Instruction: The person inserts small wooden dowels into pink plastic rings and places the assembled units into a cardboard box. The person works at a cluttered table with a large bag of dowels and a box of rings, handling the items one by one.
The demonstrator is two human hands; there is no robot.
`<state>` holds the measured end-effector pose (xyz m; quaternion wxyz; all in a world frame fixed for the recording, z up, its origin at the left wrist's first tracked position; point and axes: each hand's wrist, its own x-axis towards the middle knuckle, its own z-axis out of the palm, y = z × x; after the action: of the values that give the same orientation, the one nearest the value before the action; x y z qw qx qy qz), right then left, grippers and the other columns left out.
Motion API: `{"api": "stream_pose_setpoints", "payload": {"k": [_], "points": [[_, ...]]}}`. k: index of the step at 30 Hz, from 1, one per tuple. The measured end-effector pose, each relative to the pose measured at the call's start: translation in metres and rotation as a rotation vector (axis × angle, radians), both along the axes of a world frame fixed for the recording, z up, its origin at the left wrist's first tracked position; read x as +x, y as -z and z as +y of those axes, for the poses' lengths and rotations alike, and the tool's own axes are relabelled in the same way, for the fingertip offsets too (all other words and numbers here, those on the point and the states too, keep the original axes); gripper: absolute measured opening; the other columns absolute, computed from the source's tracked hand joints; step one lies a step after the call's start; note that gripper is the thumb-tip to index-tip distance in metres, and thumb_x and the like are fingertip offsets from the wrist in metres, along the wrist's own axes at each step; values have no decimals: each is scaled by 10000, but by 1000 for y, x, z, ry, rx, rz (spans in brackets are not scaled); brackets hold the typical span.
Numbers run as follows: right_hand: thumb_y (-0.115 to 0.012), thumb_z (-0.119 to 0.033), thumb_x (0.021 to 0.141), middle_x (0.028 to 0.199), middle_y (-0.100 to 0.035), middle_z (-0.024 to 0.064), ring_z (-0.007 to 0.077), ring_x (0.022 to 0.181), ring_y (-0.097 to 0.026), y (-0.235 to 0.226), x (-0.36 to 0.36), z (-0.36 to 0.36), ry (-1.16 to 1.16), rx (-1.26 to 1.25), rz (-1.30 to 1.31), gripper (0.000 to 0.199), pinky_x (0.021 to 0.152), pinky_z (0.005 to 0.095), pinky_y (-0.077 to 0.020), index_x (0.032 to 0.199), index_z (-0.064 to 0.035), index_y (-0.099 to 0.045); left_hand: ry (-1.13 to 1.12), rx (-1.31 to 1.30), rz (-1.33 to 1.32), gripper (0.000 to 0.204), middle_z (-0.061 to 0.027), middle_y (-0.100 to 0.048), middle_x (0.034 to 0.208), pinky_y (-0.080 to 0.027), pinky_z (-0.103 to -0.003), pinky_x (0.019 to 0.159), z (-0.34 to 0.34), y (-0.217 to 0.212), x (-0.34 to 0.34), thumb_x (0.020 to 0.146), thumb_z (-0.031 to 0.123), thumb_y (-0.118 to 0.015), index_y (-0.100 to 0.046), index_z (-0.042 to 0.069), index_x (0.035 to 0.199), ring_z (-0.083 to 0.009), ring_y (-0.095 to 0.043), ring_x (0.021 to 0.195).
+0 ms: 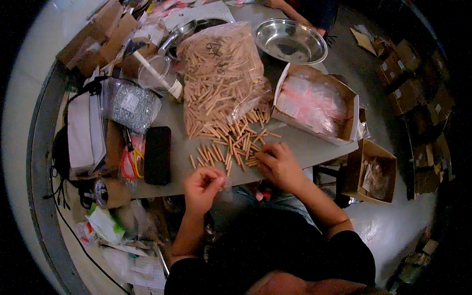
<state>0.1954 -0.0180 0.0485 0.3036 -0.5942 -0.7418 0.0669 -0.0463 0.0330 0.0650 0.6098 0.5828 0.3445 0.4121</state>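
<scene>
My left hand (202, 188) is closed at the table's front edge, its thumb and fingers pinching what looks like a small clear plastic bag (226, 186). My right hand (281, 166) reaches into the right side of a loose spread of short wooden dowels (216, 153). Its fingers are curled together over dowels at the edge of that spread; how many they grip is hidden. Behind the spread lies a large clear bag (221, 69) full of the same dowels, its mouth toward me and dowels spilling out.
Right of the bag, a white carton (314, 101) holds clear plastic bags. Behind stands a steel basin (291, 42). To the left lie a black phone (157, 156), scissors (132, 162) and a bag of small metal parts (130, 105). An open cardboard box (369, 172) stands lower right.
</scene>
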Motion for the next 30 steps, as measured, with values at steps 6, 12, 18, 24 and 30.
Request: {"api": "stream_pose_setpoints", "payload": {"k": [6,12,18,24,30], "points": [[-732,-63,721,1082,-513,125,299,953,-552,-1,9,-13,9,-73,75,391,816,363,-487,1102,-65,-641,207,150,234,106,-87,-629,840,-483,-258,655,-30,15,5,865,45,-638,-675,-21,940,-143,-603,699],[-734,-54,729,1086,-498,133,295,930,-575,-9,13,-17,-2,-175,178,402,799,364,-499,1117,-54,-629,299,-126,321,141,-34,-637,739,-452,-245,587,-48,39,12,823,109,-716,-660,-20,813,-89,-551,632],[-730,-53,732,1062,-496,133,290,907,-583,-14,12,-15,-38,-190,204,342,789,357,-500,1060,-34,-635,319,-465,147,131,-44,-650,841,-456,-235,696,-55,47,29,820,103,-722,-649,0,784,-88,-571,774],[-730,-50,734,1048,-502,134,283,902,-585,-8,14,-18,-66,-141,172,306,783,354,-502,1028,-40,-651,392,-371,64,149,-61,-646,898,-459,-238,757,-58,67,24,841,119,-702,-618,13,778,-91,-577,862],[-731,-53,741,1051,-512,132,273,878,-593,-3,16,-20,-62,-89,119,296,766,345,-510,1027,-35,-656,428,-484,205,168,-1,-592,820,-451,-224,703,-54,60,31,854,147,-695,-583,38,913,-67,-536,762]]}}
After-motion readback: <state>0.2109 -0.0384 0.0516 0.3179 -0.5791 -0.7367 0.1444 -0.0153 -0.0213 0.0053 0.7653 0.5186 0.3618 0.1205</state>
